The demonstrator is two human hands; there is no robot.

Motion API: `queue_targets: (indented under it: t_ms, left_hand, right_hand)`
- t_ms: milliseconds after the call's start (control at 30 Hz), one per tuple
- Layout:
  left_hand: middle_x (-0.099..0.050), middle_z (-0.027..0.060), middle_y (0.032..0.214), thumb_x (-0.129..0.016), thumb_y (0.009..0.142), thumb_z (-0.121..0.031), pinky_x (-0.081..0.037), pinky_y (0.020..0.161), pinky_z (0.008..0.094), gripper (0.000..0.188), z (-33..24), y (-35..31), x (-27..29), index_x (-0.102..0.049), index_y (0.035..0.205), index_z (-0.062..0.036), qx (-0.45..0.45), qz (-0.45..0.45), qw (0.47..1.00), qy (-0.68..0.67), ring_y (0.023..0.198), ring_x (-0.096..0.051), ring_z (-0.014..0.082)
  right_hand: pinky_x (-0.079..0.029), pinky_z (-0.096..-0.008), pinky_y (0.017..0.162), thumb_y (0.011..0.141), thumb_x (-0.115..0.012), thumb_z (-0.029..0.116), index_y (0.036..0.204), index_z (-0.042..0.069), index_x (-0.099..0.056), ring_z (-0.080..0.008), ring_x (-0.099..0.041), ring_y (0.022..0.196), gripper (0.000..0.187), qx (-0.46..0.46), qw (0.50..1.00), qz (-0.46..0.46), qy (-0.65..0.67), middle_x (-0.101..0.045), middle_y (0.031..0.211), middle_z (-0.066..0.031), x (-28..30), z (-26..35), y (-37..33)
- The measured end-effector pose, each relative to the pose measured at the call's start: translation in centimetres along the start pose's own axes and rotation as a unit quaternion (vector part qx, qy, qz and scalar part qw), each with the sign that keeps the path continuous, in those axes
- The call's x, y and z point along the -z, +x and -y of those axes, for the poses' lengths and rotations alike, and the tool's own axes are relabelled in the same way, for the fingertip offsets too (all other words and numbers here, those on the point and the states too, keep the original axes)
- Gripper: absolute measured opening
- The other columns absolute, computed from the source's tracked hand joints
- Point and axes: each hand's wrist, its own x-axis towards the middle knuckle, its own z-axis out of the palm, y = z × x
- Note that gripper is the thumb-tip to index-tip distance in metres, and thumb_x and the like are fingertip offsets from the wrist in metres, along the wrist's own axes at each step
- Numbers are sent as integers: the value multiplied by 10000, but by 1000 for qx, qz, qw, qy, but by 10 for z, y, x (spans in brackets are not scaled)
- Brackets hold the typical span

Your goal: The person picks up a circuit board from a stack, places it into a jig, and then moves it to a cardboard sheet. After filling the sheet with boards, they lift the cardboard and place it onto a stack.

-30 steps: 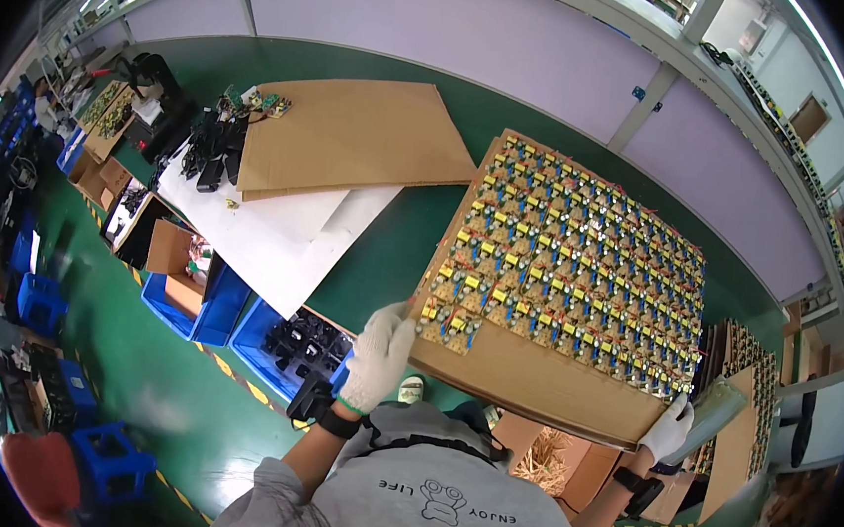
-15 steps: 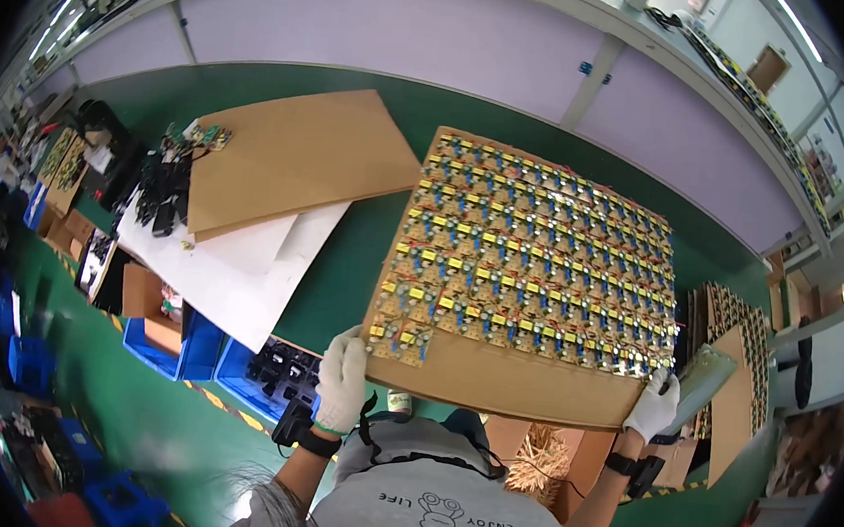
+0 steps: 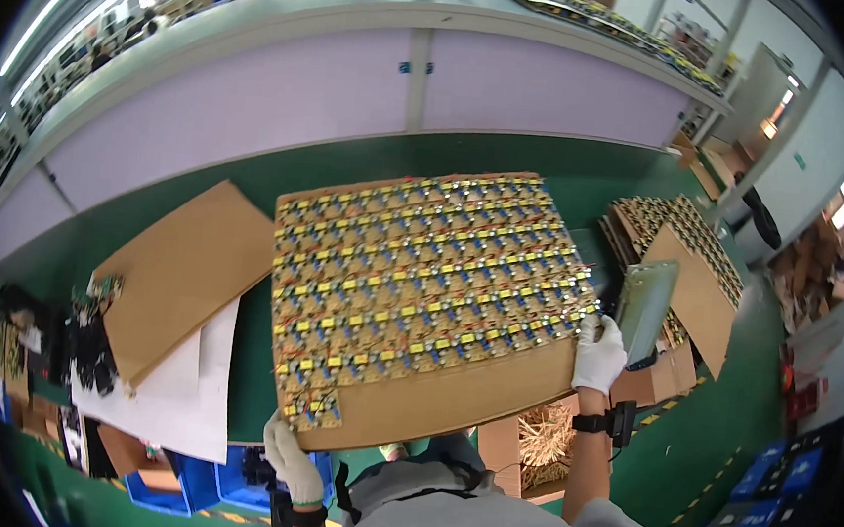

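Observation:
A large cardboard sheet [image 3: 462, 391] lies in front of me, its bare strip along the near side. Rows of small circuit boards [image 3: 421, 273] with yellow and blue parts and red wires cover most of it. At the near left corner my left hand [image 3: 289, 463], in a white glove, is closed on the cardboard edge, some fingers hidden. My right hand [image 3: 600, 355], also gloved, grips the right edge near the last boards, with the thumb on top. Both wrists wear black straps with small devices.
Left of the sheet lie more cardboard [image 3: 182, 284], white sheets [image 3: 205, 370] and black cables [image 3: 93, 352]. Blue bins [image 3: 176, 487] stand below. At right are a translucent panel [image 3: 647, 296] and stacked board-covered sheets [image 3: 692, 235]. A carton [image 3: 501, 453] with straw-like filling sits beneath the near edge.
The view has swung to the right, so the surroundings now sit further left in it. Both hands keep their hold on the board-covered cardboard sheet.

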Motion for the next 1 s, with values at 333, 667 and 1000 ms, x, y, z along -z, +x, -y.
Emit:
queue_targets:
  t_ms: [333, 667, 1000]
  left_hand:
    - [-504, 203, 1269, -589, 879, -308, -393, 992, 465, 528, 61, 2, 18, -472, 1282, 13, -249, -68, 919, 298, 1162, -492, 352]
    - [-561, 229, 1111, -522, 952, -228, -464, 879, 464, 366, 44, 10, -41, -509, 1232, 8, -214, -210, 951, 76, 990, -548, 368]
    - [-563, 219, 1104, -539, 945, -221, -456, 895, 453, 375, 18, -7, -105, -491, 1242, 3, -258, -299, 918, 39, 1008, -539, 354]
  right_hand:
    - [-475, -434, 746, 847, -638, 336, 1030, 43, -617, -342, -622, 848, 345, 55, 998, -12, -1, -654, 937, -158, 1, 0, -1]
    - [-490, -394, 837, 873, -652, 341, 1098, -6, -594, -340, -633, 908, 417, -102, 967, 0, 231, -647, 979, -214, 18, -100, 73]
    - [-486, -380, 699, 905, -553, 479, 952, 62, -520, -257, -543, 681, 420, -585, 495, 95, 635, -585, 867, -109, -35, -293, 202]
